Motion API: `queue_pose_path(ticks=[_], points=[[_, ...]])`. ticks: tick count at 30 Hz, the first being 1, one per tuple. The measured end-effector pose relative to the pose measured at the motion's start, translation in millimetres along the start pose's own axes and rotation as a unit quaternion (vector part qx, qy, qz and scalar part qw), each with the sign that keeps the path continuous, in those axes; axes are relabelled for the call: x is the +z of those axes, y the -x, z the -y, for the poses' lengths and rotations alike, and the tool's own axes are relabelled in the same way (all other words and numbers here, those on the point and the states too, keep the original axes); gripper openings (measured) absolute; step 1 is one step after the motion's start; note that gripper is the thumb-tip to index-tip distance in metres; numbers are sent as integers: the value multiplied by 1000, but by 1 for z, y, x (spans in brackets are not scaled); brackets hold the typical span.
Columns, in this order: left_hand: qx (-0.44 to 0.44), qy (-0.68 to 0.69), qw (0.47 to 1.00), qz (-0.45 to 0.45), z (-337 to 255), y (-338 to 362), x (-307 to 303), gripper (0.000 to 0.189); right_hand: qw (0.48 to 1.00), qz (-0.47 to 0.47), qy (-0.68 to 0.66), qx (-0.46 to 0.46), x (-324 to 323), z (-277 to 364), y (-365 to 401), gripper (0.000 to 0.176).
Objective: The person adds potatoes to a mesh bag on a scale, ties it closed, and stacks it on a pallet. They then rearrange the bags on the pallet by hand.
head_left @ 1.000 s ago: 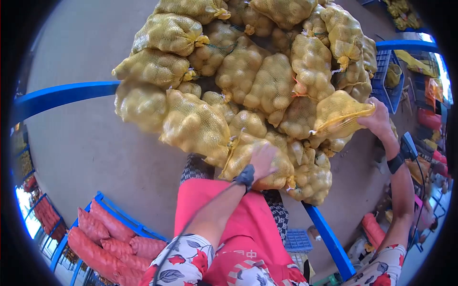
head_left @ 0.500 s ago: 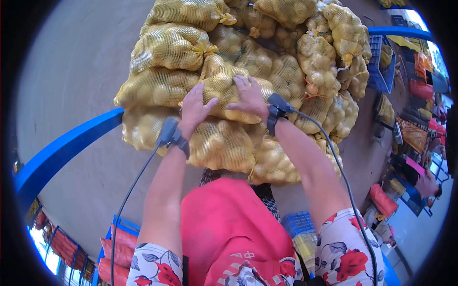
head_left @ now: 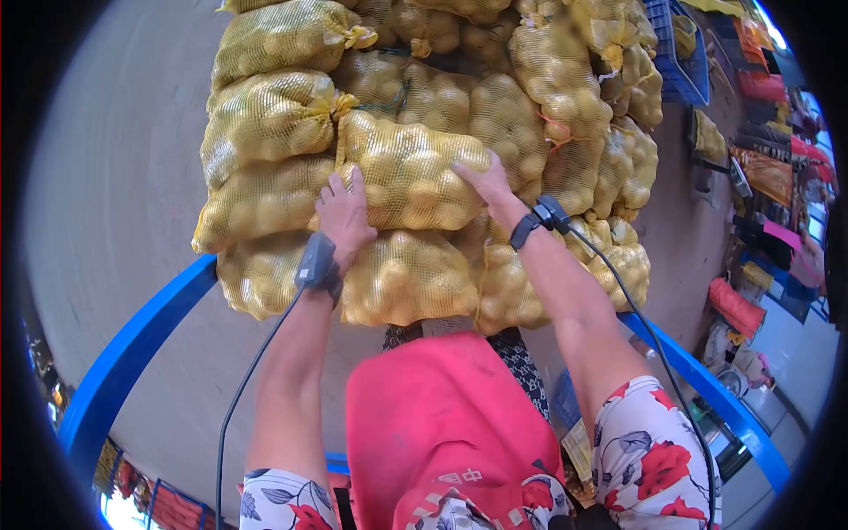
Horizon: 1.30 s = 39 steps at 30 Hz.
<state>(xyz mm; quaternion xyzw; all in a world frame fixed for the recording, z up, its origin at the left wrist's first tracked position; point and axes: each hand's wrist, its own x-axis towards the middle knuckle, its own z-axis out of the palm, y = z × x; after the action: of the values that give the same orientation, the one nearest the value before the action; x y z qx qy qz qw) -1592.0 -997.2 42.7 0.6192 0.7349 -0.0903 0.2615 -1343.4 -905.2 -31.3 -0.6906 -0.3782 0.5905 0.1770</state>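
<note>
A plump yellow mesh sack (head_left: 415, 177) filled with round, pale produce lies crosswise on a pile of similar sacks, between the two hands. The left hand (head_left: 344, 212) rests palm down at this sack's near left edge, its fingers spread over the mesh. The right hand (head_left: 490, 184) touches its right end, one digit stretched toward the sack's middle and set apart from another; how the remaining fingers stand, I cannot tell. Just left of the sack lies a knotted mesh sack (head_left: 269, 117), and directly below it, on the near side, a bulging mesh sack (head_left: 408, 278). A blue rail (head_left: 132, 344) curves to its lower left; a blue crate (head_left: 682, 75) sits well apart, to its upper right. The pink apron (head_left: 450, 406) is nearer the wearer than the sack.
</note>
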Motion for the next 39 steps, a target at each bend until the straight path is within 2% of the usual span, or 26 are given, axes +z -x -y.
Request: queue_pose_path(ticks=[1,2,4,5,7,9,10,12,14,16,19,21,22,23,24,25,26,28,29,30,31,33,35,36,37,39], points=[[31,-30,998,-48,5,5,12,95,999,4,21,-28,-2,4,5,86],[32,-36,998,-49,15,8,22,95,999,4,15,-29,-2,10,5,86],[91,-39,993,-66,31,11,32,96,979,84,181,46,-11,18,0,72],[100,-42,991,-78,33,10,34,86,980,78,177,48,-13,16,3,72],[108,-62,989,-77,36,-5,41,82,965,5,260,13,-7,21,4,67],[121,-80,986,-86,36,-8,40,64,963,-12,270,16,-9,18,7,68],[127,-82,984,-93,27,-8,26,64,959,-22,284,12,-11,31,11,69],[137,-25,987,-74,18,14,-2,50,962,-4,273,-5,-22,44,33,70],[99,-18,992,-71,14,41,-19,47,968,49,243,-27,-28,50,46,68],[91,-38,992,-74,28,60,15,49,971,31,227,-61,-13,20,44,64],[80,-98,988,-84,15,47,15,53,948,26,316,-40,-16,12,17,61],[49,-142,988,-21,14,33,9,63,918,124,368,-84,-43,28,4,57],[51,-141,988,-27,-1,23,-12,63,912,105,383,-107,-55,41,-2,55],[104,-119,983,-93,-12,16,-37,63,905,90,396,-128,-68,51,-6,54],[158,-97,970,-157,-28,6,-57,63,865,-101,361,-333,-119,45,-40,49],[162,-17,975,-154,-48,-9,-65,61,876,-138,388,-252,-151,75,-48,49],[164,62,973,-150,-71,-27,-68,59,851,-236,363,-296,-183,71,-75,55],[159,306,934,-90,-121,-73,-51,56,835,-262,416,-248,-243,82,-123,76],[137,387,911,-24,-150,-100,-39,57,825,-279,442,-214,-264,88,-138,84],[79,559,821,82,-179,-123,-24,59,877,-231,398,-135,-280,97,-152,97],[66,577,796,168,-208,-140,-24,60,905,-187,363,-118,-295,92,-177,102],[54,603,772,193,-260,-181,10,60,954,-84,276,-79,-300,82,-193,103],[72,700,690,173,-298,-188,22,57,971,-16,237,-34,-298,93,-178,102],[29,694,689,207,-310,-206,41,56,974,11,226,-16,-297,91,-177,100],[87,671,729,109,-325,-231,75,59,978,9,206,-41,-304,79,-194,93],[56,668,733,116,-326,-228,81,61,970,13,241,-30,-310,81,-197,81]])
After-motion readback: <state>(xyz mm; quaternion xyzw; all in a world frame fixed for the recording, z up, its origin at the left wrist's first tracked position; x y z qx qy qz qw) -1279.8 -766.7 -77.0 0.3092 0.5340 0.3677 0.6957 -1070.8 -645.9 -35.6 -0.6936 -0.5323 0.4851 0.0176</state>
